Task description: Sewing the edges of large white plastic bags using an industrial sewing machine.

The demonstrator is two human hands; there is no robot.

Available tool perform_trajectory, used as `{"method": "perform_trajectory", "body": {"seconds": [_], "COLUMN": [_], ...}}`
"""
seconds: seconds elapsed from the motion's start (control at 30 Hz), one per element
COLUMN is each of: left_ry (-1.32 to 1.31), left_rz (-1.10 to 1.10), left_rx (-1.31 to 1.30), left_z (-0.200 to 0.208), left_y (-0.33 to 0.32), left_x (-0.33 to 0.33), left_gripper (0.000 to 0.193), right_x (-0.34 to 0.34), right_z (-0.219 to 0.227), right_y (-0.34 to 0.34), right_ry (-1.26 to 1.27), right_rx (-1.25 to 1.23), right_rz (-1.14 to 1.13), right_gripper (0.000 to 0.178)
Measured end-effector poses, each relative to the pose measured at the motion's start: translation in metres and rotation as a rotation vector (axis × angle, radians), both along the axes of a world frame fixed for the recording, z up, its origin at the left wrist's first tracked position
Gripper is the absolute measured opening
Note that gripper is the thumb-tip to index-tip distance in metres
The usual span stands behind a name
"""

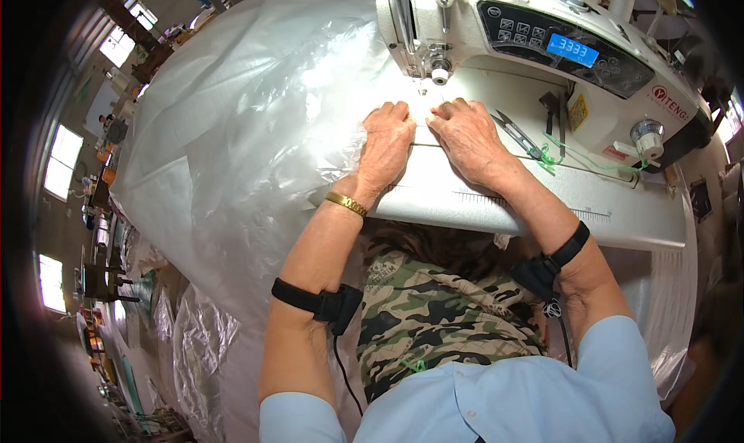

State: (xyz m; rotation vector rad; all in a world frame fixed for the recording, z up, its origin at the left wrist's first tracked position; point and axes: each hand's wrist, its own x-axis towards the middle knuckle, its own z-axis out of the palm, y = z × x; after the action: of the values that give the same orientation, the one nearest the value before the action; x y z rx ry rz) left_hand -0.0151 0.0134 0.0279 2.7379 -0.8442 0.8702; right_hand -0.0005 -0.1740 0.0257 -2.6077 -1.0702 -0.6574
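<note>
Both hands rest on the bed of a white sewing machine (504, 48), just in front of its lit needle area. My left hand (387, 142) is closed, its curled fingers pinching the edge of a large translucent plastic sheet (232, 117) that spreads off to the left. Close beside it, my right hand (471, 142) is closed too, thumb and fingertips pressed together. What lies between those fingertips is too small and brightly lit to make out. The presser foot (422, 91) sits a little beyond the fingertips, between the two hands.
Right of my right hand lie thread snips (518, 135) with green thread (549, 161) tangled at their handle. A dark slim tool (549, 113) lies farther right, near the machine's handwheel-like knob (648, 139). A printed ruler scale (484, 199) runs along the bed's front edge.
</note>
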Motion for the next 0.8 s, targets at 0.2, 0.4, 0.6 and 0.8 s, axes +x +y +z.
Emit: {"method": "perform_trajectory", "body": {"seconds": [0.2, 0.4, 0.6, 0.8], "left_ry": [0.003, 0.016, 0.015, 0.026], "left_rz": [0.036, 0.065, 0.100, 0.115], "left_rx": [0.000, -0.021, 0.005, 0.014], "left_z": [-0.004, -0.007, -0.012, -0.014], "left_y": [-0.001, -0.003, -0.001, -0.002], "left_x": [0.006, 0.015, 0.023, 0.028], "left_gripper": [0.005, 0.005, 0.006, 0.008], "right_x": [0.005, 0.011, 0.014, 0.017], "right_z": [0.003, 0.002, 0.006, 0.010], "right_y": [0.001, 0.003, 0.003, 0.005], "right_ry": [0.067, 0.043, 0.110, 0.153], "right_rx": [-0.110, -0.129, -0.150, -0.158], "right_rz": [-0.055, -0.079, -0.074, -0.088], "right_gripper": [0.020, 0.019, 0.022, 0.021]}}
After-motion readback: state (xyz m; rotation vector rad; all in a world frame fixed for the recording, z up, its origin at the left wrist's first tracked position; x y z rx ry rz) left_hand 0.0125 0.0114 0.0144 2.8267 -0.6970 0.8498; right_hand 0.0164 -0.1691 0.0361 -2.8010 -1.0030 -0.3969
